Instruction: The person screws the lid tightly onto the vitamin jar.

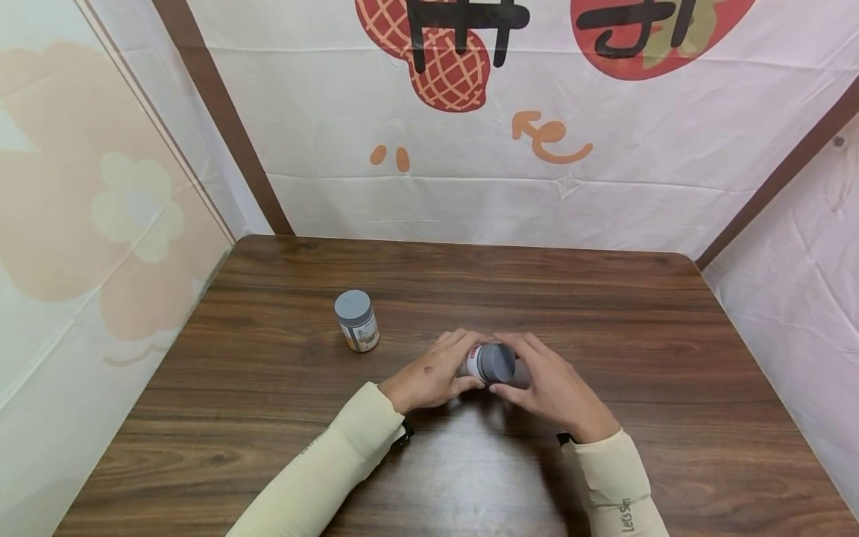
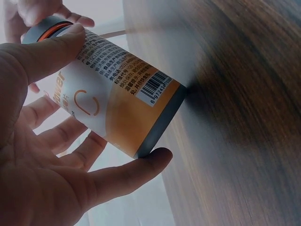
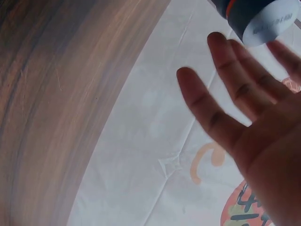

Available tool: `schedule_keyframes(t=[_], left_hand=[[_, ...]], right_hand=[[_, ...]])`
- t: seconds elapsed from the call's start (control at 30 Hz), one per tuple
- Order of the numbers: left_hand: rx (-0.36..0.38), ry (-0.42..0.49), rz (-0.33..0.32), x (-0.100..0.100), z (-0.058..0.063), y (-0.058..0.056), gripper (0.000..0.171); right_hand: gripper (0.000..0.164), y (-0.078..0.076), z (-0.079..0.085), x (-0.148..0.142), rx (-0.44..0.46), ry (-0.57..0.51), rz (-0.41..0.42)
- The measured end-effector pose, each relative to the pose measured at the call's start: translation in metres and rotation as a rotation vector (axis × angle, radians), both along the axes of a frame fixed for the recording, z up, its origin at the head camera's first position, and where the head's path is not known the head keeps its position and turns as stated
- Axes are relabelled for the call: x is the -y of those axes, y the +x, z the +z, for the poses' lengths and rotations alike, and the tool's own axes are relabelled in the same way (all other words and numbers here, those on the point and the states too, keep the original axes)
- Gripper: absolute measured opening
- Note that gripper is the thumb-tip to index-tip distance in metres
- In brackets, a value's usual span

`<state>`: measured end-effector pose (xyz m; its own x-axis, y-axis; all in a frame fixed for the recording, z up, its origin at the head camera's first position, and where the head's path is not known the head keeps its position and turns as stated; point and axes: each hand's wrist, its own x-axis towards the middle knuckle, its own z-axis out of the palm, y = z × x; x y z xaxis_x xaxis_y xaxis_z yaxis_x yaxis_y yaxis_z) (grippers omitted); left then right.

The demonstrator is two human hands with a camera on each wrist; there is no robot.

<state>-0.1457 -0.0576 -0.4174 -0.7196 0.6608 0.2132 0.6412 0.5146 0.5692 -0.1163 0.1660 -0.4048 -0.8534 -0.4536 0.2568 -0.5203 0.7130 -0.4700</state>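
My left hand (image 1: pixel 432 373) holds a pill jar (image 2: pixel 113 94) with a grey lid (image 1: pixel 499 363), a white and orange label and a barcode. The jar is tilted, its lid towards my right hand; an orange-red band shows below the lid in the left wrist view. Thumb and fingers of the left hand lie around the body, one fingertip at the base. My right hand (image 1: pixel 557 384) is beside the lid, its fingers spread and slightly bent. In the right wrist view those fingers stand close under the lid; whether any touches it, I cannot tell.
A second grey-lidded jar (image 1: pixel 358 322) stands upright on the brown wooden table (image 1: pixel 268 418), left of my hands. Behind the table hangs a white printed curtain (image 1: pixel 322 201), with more fabric along both sides.
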Motion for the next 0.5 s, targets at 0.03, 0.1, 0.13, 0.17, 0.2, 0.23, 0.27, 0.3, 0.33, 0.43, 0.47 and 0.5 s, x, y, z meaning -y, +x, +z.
schedule_keyframes(t=[0.03,0.1,0.13,0.17,0.2,0.23,0.27,0.3,0.33,0.43,0.47,0.5], left_hand=[[-0.001,-0.003,0.001,-0.0001,0.0,-0.0001,0.053],[-0.001,-0.009,0.002,-0.0004,0.0,-0.0002,0.053],[-0.002,-0.009,0.001,-0.0004,0.0,-0.0002,0.053],[-0.001,-0.012,0.001,-0.0003,-0.0001,-0.0002,0.053],[-0.002,-0.014,0.001,-0.0003,-0.0001,-0.0001,0.054],[-0.002,-0.017,0.002,-0.0003,-0.0002,0.0,0.054],[-0.004,-0.015,0.001,-0.0003,-0.0001,0.0,0.054],[-0.005,-0.015,0.0,-0.0003,0.0,0.0001,0.054],[-0.005,-0.012,0.0,-0.0003,0.0,0.0002,0.055],[-0.001,-0.01,-0.001,-0.0004,0.0005,0.0005,0.055],[0.001,-0.01,-0.002,-0.0004,0.0007,0.0006,0.055],[0.004,-0.013,-0.001,-0.0004,0.0006,0.0006,0.054]], right_hand=[[0.067,0.0,0.0004,-0.0009,-0.008,0.0,0.014],[0.063,0.0001,0.0012,-0.0021,-0.022,-0.002,0.039],[0.062,0.0001,0.0012,-0.0023,-0.024,0.001,0.043],[0.061,0.0,0.0012,-0.0023,-0.022,0.0,0.044],[0.06,-0.0001,0.0012,-0.0022,-0.017,-0.005,0.042],[0.059,-0.0001,0.0013,-0.0019,-0.009,-0.007,0.037],[0.058,-0.0002,0.0013,-0.0015,-0.001,-0.009,0.03],[0.057,-0.0006,0.0011,-0.0011,0.007,-0.011,0.021],[0.056,-0.001,0.0008,-0.0008,0.014,-0.012,0.012],[0.053,-0.0017,0.0013,0.0005,0.045,-0.019,-0.015],[0.053,-0.002,0.0012,0.0008,0.056,-0.021,-0.023],[0.052,-0.0023,0.0013,0.001,0.067,-0.024,-0.03]])
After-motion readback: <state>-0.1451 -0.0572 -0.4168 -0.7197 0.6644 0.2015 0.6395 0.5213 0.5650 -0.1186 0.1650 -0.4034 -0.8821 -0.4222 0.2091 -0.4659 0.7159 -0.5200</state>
